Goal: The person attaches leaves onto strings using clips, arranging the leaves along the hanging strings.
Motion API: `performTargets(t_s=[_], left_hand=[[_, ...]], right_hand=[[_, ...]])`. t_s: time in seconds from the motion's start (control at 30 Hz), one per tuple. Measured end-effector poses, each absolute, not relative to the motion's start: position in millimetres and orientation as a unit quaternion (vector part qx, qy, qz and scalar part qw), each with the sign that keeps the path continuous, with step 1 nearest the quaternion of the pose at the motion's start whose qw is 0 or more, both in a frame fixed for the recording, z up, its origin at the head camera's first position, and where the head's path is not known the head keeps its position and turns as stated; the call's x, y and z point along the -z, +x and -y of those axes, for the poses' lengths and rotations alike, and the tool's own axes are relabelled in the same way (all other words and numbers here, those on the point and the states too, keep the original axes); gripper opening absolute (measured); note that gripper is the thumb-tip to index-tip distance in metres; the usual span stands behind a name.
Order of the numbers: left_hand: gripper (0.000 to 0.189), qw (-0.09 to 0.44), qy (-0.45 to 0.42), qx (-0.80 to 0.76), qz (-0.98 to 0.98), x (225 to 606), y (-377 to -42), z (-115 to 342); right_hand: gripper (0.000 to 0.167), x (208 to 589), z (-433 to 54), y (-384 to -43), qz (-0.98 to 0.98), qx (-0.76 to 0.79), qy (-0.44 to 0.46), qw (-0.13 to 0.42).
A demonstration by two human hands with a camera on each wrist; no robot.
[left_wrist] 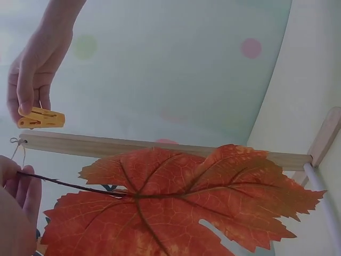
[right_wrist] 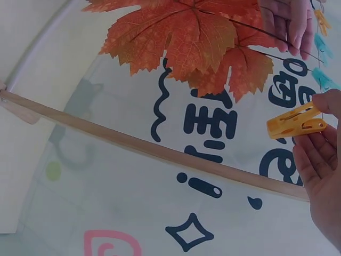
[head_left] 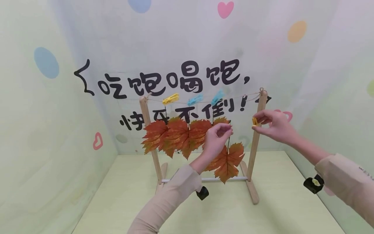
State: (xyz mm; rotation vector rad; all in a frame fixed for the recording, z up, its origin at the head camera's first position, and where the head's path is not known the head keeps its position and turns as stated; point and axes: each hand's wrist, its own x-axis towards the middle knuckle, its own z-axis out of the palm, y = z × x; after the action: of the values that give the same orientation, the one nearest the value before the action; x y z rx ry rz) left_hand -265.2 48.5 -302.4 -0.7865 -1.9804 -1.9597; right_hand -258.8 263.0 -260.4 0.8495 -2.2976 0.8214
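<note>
My left hand (head_left: pixel 216 138) pinches the dark stem of a red-orange artificial leaf (head_left: pixel 229 159), which hangs below the fingers in the head view. In the left wrist view the leaf (left_wrist: pixel 176 197) spreads out wide, its stem running to the fingertips. My right hand (head_left: pixel 276 125) holds a yellow-orange clothespin (head_left: pixel 255 122) between thumb and fingers, in front of the right post. The right wrist view shows this clothespin (right_wrist: pixel 295 121) with its handle ends gripped. Several similar leaves (head_left: pixel 178 135) hang from a string (head_left: pixel 201 98), held by one yellow clothespin (head_left: pixel 170 98) and two blue clothespins (head_left: pixel 195 99).
A wooden frame stands on the pale table (head_left: pixel 117 201), with a left post (head_left: pixel 150 136), a right post (head_left: pixel 255 146) and a white crossbar (head_left: pixel 210 179). The string is tied at both post tops. Printed cloth with dark lettering (head_left: pixel 191 76) hangs behind it.
</note>
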Motion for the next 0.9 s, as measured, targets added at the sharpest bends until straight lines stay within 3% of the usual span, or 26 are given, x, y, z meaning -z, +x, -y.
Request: performTargets(t_s=[0.9], left_hand=[[0.017, 0.178, -0.239, 0.692, 0.658, 294, -321, -79]], right_hand=[[0.03, 217, -257, -268, 0.857, -0.341, 0.253, 0.292]])
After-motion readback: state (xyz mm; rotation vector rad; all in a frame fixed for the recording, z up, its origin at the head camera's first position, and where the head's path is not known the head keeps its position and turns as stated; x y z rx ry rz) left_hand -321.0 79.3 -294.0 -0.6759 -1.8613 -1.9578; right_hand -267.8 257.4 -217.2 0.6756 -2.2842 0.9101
